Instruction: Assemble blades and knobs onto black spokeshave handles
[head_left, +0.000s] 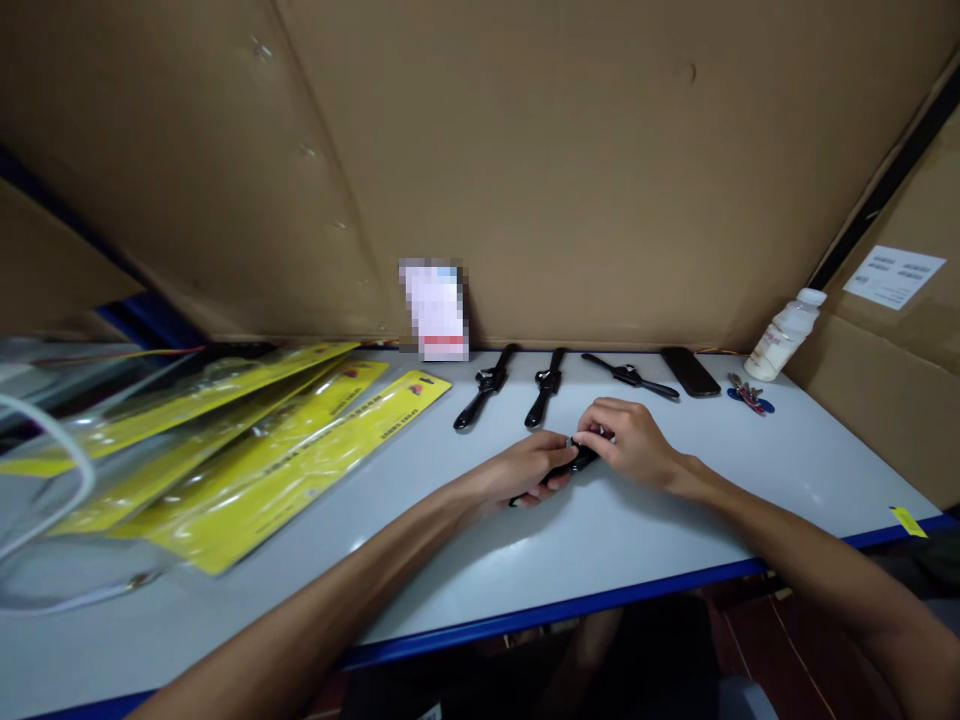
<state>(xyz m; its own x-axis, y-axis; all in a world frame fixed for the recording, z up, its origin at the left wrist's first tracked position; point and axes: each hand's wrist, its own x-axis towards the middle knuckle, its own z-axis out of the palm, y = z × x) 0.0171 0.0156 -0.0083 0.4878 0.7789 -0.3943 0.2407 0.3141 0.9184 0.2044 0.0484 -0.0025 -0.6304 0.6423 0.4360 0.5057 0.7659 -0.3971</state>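
Item in hand: black watch (576, 462), held low over the bench (675, 540) just right of frame centre, its strap running down-left beneath the left fingers.

Left hand (534, 468): closed on the strap end of the black watch, fingers curled over it, thumb side toward the case.

Right hand (634, 440): closed on the case end, fingertips pinched together where strap meets body. Both hands touch the same piece and nearly meet each other.

Row behind, upper centre of frame: first finished watch (486, 385), second finished watch (546, 385), third finished watch (628, 376), all lying flat, spaced apart, straps pointing away from the viewer. Right of them: dark phone (690, 371), bunch of keys (748, 396), white bottle (784, 335) lying tilted against the cardboard wall (562, 160).

Left of frame: yellow packets (285, 440) fanned in a loose stack; clear plastic bags (60, 440) at the far left edge. Blurred card (436, 308) stands against the wall, centre.

Handling notes, as judgement: the joint between strap and case is small and mostly hidden by the fingers, so the work looks best done with the left hand steadying the strap flat and low while the right fingertips make the fine movement. Keeping the piece close over the bench limits loss if a small part slips. A light, square push seems wiser than twisting, which could bend the fitting.
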